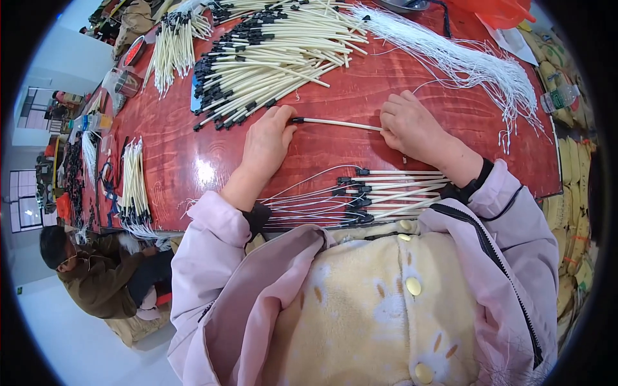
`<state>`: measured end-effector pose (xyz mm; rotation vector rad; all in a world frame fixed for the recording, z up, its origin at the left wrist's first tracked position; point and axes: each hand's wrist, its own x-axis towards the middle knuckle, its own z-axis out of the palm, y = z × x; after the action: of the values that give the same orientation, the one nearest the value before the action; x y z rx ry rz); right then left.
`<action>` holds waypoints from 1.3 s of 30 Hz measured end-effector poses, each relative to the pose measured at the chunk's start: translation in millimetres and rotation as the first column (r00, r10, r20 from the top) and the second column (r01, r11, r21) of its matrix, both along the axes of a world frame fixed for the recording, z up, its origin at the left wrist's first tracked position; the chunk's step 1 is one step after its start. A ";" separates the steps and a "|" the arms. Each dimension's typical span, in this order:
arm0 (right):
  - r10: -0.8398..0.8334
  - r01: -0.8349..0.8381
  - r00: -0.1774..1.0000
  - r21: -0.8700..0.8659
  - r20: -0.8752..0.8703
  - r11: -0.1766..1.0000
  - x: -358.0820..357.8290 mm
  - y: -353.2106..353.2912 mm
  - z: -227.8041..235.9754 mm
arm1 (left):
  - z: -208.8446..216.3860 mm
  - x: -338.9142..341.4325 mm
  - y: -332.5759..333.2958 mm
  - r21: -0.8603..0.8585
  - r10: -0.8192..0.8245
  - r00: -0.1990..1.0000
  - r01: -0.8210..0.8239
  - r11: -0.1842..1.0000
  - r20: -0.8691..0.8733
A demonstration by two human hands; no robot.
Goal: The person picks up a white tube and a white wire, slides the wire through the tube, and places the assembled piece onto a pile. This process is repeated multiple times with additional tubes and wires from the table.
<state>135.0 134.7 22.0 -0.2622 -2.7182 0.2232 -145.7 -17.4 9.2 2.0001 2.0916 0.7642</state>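
Note:
A thin cream stick (pixel 341 123) with a black end piece lies level between my two hands, just above or on the red table. My left hand (pixel 267 138) is closed at its black end. The other end goes into the fingers of my right hand (pixel 413 128), which are curled round it. Close to my body lies a row of similar sticks (pixel 399 196) with black end pieces and white cords (pixel 299 204) trailing left. Beyond my left hand is a large pile of cream sticks (pixel 270 64) with black ends.
The red table (pixel 174 174) carries a bundle of white cords (pixel 463 61) at far right, and more stick bundles (pixel 135 177) at left. A bottle (pixel 561 96) stands past the right edge, near stacked sacks (pixel 573 174). Another person (pixel 103 276) sits at left.

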 end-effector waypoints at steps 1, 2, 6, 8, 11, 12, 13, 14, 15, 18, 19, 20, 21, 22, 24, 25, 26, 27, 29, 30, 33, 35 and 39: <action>-0.002 0.003 1.000 -0.007 0.009 1.000 0.1 0.7 0.4 | -1.5 -0.9 2.3 0.012 -0.023 1.000 0.023 1.000 -0.007; -0.005 0.005 1.000 -0.014 0.017 1.000 0.0 1.3 0.8 | -1.9 -0.9 3.6 0.011 -0.026 1.000 0.026 1.000 -0.007; -0.014 0.015 0.999 -0.036 0.036 0.999 1.4 2.7 1.9 | -2.3 -1.1 7.2 0.075 -0.080 0.991 0.088 0.993 -0.103; -0.022 0.024 0.999 -0.041 0.041 0.999 2.0 3.2 1.8 | -5.4 -0.8 6.1 0.073 -0.093 0.969 0.112 0.991 -0.228; -0.018 0.020 0.999 -0.043 0.045 0.999 -2.4 3.0 -1.7 | -6.2 0.0 3.3 0.079 -0.101 0.943 0.132 0.988 -0.318; -0.015 0.017 0.999 -0.039 0.043 0.999 -2.8 3.4 -0.5 | -5.6 -0.4 2.0 0.086 -0.099 0.933 0.136 0.987 -0.345; -0.020 0.021 0.999 -0.035 0.043 0.999 -2.3 2.6 0.6 | -5.4 -1.4 1.2 0.092 -0.095 0.923 0.139 0.986 -0.372; -0.023 0.024 0.999 -0.031 0.043 0.999 -1.7 1.5 1.4 | -6.5 -2.4 1.5 0.095 -0.089 0.923 0.134 0.986 -0.374; -0.026 0.027 0.999 -0.027 0.044 0.999 -1.6 1.0 2.0 | -8.8 -2.9 2.5 0.083 -0.105 0.924 0.145 0.986 -0.369; -0.024 0.025 0.999 -0.015 0.039 1.000 -1.2 1.1 2.1 | -10.7 -3.9 2.6 0.071 -0.123 0.923 0.160 0.985 -0.365; -0.027 0.027 0.999 -0.012 0.038 1.000 -1.9 1.2 2.0 | -10.8 -4.7 1.8 0.079 -0.123 0.923 0.163 0.984 -0.364; -0.021 0.021 0.999 -0.007 0.035 1.000 -3.1 1.1 2.6 | -10.3 -5.3 1.1 0.086 -0.124 0.923 0.166 0.982 -0.363; -0.022 0.022 0.999 -0.004 0.043 1.000 -3.5 0.9 1.6 | -10.9 -5.3 1.6 0.090 -0.130 0.924 0.173 0.981 -0.359; -0.023 0.023 0.998 -0.001 0.051 1.000 -4.0 0.9 0.9 | -10.8 -4.7 2.4 0.091 -0.128 0.925 0.171 0.981 -0.359; -0.024 0.023 0.998 0.004 0.059 1.000 -5.1 2.1 1.1 | -10.1 -3.0 4.8 0.126 -0.120 0.920 0.179 0.976 -0.374; -0.025 0.025 0.998 0.003 0.062 1.000 -5.7 3.3 1.5 | -9.5 -2.7 6.1 0.144 -0.117 0.917 0.184 0.972 -0.381; -0.026 0.026 0.997 -0.001 0.067 1.000 -5.5 2.8 1.0 | -9.4 -2.9 5.7 0.142 -0.118 0.918 0.183 0.973 -0.379; -0.028 0.028 0.997 -0.006 0.071 1.000 -5.3 2.5 0.4 | -9.3 -3.8 6.2 0.142 -0.118 0.917 0.184 0.973 -0.381; -0.030 0.030 0.996 -0.001 0.079 1.000 -6.4 2.8 0.0 | -9.0 -4.4 7.2 0.143 -0.119 0.915 0.187 0.972 -0.385; -0.031 0.031 0.996 0.006 0.086 1.000 -7.4 3.0 0.0 | -8.9 -3.1 7.3 0.142 -0.122 0.915 0.188 0.972 -0.384; -0.036 0.035 0.995 0.014 0.097 0.999 -8.4 2.7 0.4 | -7.8 0.5 9.6 0.092 -0.083 0.909 0.131 0.987 -0.409; -0.035 0.034 0.994 0.017 0.105 0.999 -9.1 2.4 0.9 | -6.8 -0.5 9.2 0.068 -0.076 0.916 0.112 0.991 -0.395; -0.046 0.042 0.994 0.041 0.095 0.998 -6.8 2.0 -1.2 | -12.1 -3.4 9.1 0.030 -0.060 0.951 0.072 0.997 -0.303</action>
<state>128.2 136.7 20.8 -0.3292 -2.8051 0.1489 -149.2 -8.3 -2.9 2.3245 2.1645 0.5190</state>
